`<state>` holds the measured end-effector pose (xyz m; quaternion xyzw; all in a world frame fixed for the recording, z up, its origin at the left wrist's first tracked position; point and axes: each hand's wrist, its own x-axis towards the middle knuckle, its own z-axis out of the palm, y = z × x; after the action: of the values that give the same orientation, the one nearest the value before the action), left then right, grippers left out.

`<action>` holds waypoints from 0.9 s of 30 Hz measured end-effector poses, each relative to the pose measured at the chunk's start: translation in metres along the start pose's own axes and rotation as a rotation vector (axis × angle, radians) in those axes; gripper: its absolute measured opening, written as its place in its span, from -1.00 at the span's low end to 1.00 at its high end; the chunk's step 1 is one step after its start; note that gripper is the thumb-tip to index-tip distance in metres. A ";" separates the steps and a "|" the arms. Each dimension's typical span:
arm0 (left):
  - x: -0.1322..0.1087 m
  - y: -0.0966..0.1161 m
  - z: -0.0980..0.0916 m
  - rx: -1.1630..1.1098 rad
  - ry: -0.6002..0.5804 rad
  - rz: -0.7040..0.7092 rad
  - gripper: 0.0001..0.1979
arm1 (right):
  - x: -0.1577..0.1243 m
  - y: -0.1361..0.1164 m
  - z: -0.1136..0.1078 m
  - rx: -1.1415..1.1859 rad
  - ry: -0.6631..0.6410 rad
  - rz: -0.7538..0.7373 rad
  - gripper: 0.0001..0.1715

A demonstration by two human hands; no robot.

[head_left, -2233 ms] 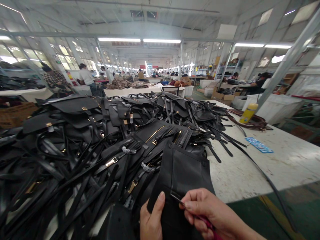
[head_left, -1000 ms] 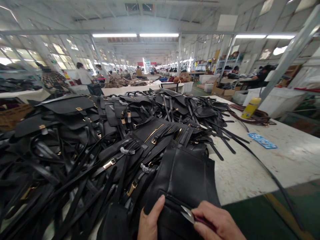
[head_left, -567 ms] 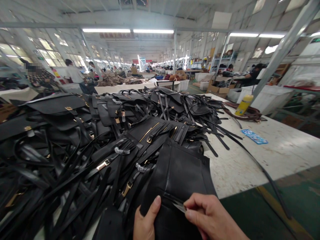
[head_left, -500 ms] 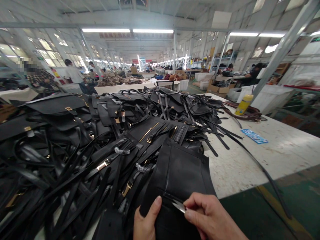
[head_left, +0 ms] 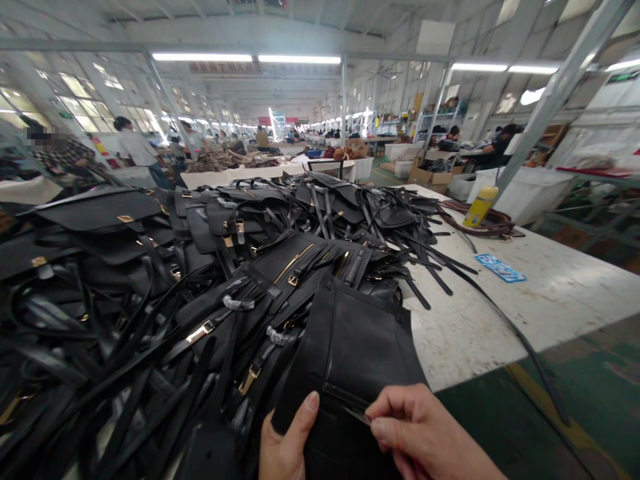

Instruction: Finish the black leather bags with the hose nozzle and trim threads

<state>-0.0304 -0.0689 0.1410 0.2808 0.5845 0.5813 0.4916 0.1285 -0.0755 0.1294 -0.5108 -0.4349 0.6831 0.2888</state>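
A black leather bag panel (head_left: pixel 357 347) lies tilted over the near edge of the pile. My left hand (head_left: pixel 285 443) grips its lower left edge, thumb pressed on the leather. My right hand (head_left: pixel 425 437) is closed around a small metal blade (head_left: pixel 357 417), whose tip touches a seam slit on the panel beside my left thumb. The tool's handle is hidden inside my fist.
A big heap of black bags and straps with gold buckles (head_left: pixel 200 267) covers the white table (head_left: pixel 525 300). A yellow bottle (head_left: pixel 480 205), brown straps (head_left: pixel 487 227) and a blue card (head_left: pixel 500 268) lie at the right. A long strap hangs over the table edge. People work at far tables.
The view has drifted slightly left. My right hand has slid the blade a little along the panel's slit, and less of the blade shows now. My left hand keeps its hold.
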 end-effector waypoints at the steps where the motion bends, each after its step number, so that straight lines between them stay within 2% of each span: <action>1: 0.000 0.001 0.000 0.006 -0.008 0.012 -0.76 | 0.001 -0.001 -0.001 0.028 -0.004 -0.003 -0.87; 7: 0.004 -0.004 -0.003 -0.042 0.011 -0.031 -0.75 | 0.011 0.000 -0.011 0.305 -0.160 0.044 -0.80; 12: 0.012 -0.015 -0.010 -0.030 0.043 -0.123 -0.66 | 0.018 -0.001 -0.017 0.314 -0.209 0.060 -0.77; 15: 0.015 -0.020 -0.013 -0.023 0.021 -0.169 -0.67 | 0.019 0.000 -0.015 0.304 -0.200 0.055 -0.77; 22: 0.012 -0.014 -0.010 -0.057 0.000 -0.098 -0.67 | 0.014 -0.001 -0.001 0.193 -0.069 0.006 -0.89; 27: 0.009 -0.008 -0.012 0.000 -0.050 -0.069 -0.69 | 0.009 -0.003 -0.001 0.088 -0.041 0.061 -0.91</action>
<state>-0.0420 -0.0672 0.1292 0.2751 0.5814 0.5568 0.5256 0.1266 -0.0662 0.1274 -0.4967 -0.3946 0.7202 0.2809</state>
